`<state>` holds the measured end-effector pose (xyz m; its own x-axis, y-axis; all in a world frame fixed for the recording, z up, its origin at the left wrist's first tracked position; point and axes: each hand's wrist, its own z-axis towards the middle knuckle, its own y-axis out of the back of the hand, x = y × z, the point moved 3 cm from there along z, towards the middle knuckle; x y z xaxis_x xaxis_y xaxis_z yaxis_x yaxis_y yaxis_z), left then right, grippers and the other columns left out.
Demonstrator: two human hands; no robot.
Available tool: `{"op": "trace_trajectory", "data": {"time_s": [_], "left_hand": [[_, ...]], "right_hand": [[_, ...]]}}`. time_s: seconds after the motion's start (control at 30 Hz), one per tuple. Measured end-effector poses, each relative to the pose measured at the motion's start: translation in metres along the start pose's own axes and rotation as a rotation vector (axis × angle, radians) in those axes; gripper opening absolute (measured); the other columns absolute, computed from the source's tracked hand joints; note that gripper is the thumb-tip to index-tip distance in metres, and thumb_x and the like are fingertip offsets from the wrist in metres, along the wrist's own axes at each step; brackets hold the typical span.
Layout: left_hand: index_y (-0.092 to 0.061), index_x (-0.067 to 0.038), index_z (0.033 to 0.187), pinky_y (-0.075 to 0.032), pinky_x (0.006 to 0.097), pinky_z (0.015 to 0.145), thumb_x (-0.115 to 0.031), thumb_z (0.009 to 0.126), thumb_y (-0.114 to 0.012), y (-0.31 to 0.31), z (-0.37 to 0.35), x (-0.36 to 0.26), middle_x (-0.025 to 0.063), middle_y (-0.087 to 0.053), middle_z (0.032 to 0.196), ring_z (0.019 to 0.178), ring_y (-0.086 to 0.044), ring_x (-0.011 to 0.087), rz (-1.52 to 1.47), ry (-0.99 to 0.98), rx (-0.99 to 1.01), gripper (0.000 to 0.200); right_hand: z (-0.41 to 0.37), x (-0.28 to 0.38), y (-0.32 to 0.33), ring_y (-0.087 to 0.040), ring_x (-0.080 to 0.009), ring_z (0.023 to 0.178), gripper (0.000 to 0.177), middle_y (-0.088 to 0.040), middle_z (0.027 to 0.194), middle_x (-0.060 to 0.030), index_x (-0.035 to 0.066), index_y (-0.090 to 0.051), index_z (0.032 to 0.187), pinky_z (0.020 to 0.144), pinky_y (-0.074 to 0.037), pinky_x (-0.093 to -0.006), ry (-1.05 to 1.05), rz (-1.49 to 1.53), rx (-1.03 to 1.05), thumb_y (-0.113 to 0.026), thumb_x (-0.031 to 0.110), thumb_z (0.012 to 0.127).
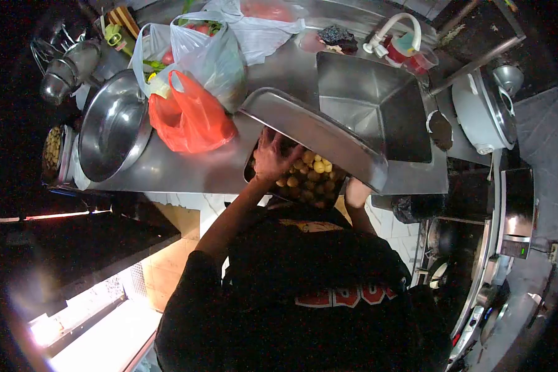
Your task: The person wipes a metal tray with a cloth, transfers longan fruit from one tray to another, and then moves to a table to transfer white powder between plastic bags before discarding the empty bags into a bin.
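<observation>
Small round brown and yellow potatoes (310, 178) fill a dark, deep container close against my body at the counter's front edge. My left hand (275, 155) reaches in from the left, fingers spread over the potatoes. Slanting above the container is a rectangular stainless steel tray (316, 127), which covers its far right part. The far left corner of the tray sits just beyond my left fingertips. My right hand (357, 192) is at the near right end of the tray, its fingers hidden behind the metal, so I cannot tell what they grip.
An orange plastic bag (191, 118) and a white bag of vegetables (208, 59) stand left of the tray. Further left is a large steel bowl (113, 133). The sink (375, 102) with its white faucet (394, 32) lies to the right, with a white pot (480, 118) beyond.
</observation>
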<state>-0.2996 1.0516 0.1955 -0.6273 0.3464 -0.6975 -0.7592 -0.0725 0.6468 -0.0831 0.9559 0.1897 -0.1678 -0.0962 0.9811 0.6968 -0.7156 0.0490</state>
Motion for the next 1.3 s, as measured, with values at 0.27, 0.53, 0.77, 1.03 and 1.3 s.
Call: {"op": "trace_trajectory", "data": {"time_s": [0.27, 0.53, 0.77, 1.03, 1.3], "left_hand": [[-0.059, -0.012, 0.098, -0.047, 0.0438, 0.081, -0.023, 0.071, -0.064, 0.006, 0.012, -0.004, 0.0137, -0.050, 0.113, 0.101, -0.051, 0.0350, -0.056, -0.201, -0.020, 0.029], [-0.060, -0.005, 0.092, -0.047, 0.0424, 0.078, -0.018, 0.072, -0.062, -0.005, 0.026, 0.007, 0.0144, -0.055, 0.102, 0.095, -0.054, 0.0347, -0.116, -0.119, -0.054, 0.024], [-0.057, -0.004, 0.100, -0.045, 0.0418, 0.078, -0.015, 0.072, -0.061, 0.015, 0.027, 0.012, 0.0157, -0.056, 0.096, 0.091, -0.052, 0.0345, -0.323, -0.100, -0.044, 0.030], [-0.059, -0.008, 0.094, -0.041, 0.0488, 0.081, -0.023, 0.070, -0.065, 0.014, -0.001, -0.008, 0.0169, -0.048, 0.103, 0.101, -0.042, 0.0408, 0.132, -0.316, -0.185, 0.030], [-0.060, -0.012, 0.098, -0.040, 0.0443, 0.086, -0.018, 0.071, -0.066, 0.017, -0.006, -0.013, 0.0108, -0.051, 0.108, 0.103, -0.046, 0.0333, 0.111, -0.369, -0.083, 0.028]], "right_hand": [[0.040, 0.053, -0.012, -0.050, -0.0194, 0.096, 0.025, -0.055, 0.107, -0.0099, -0.005, -0.052, 0.108, 0.088, -0.038, -0.0308, 0.122, 0.072, -0.089, -0.057, 0.008, 0.087], [0.042, 0.046, -0.003, -0.048, -0.0202, 0.099, 0.030, -0.055, 0.108, -0.0122, -0.005, -0.052, 0.110, 0.091, -0.035, -0.0315, 0.597, -0.638, -0.055, -0.055, 0.016, 0.090], [0.031, 0.075, -0.013, -0.047, -0.0217, 0.098, 0.033, -0.054, 0.106, -0.0124, -0.004, -0.055, 0.107, 0.089, -0.035, -0.0326, 0.142, -0.157, -0.066, -0.052, 0.024, 0.092], [0.010, 0.017, -0.009, -0.051, -0.0240, 0.100, 0.028, -0.058, 0.109, -0.0139, -0.003, -0.054, 0.110, 0.091, -0.036, -0.0319, 0.102, -0.255, 0.037, -0.051, 0.016, 0.091], [0.041, 0.058, -0.020, -0.049, -0.0185, 0.086, 0.027, -0.057, 0.095, -0.0063, 0.002, -0.057, 0.098, 0.080, -0.038, -0.0300, -0.040, 0.090, -0.094, -0.059, 0.027, 0.088]]}}
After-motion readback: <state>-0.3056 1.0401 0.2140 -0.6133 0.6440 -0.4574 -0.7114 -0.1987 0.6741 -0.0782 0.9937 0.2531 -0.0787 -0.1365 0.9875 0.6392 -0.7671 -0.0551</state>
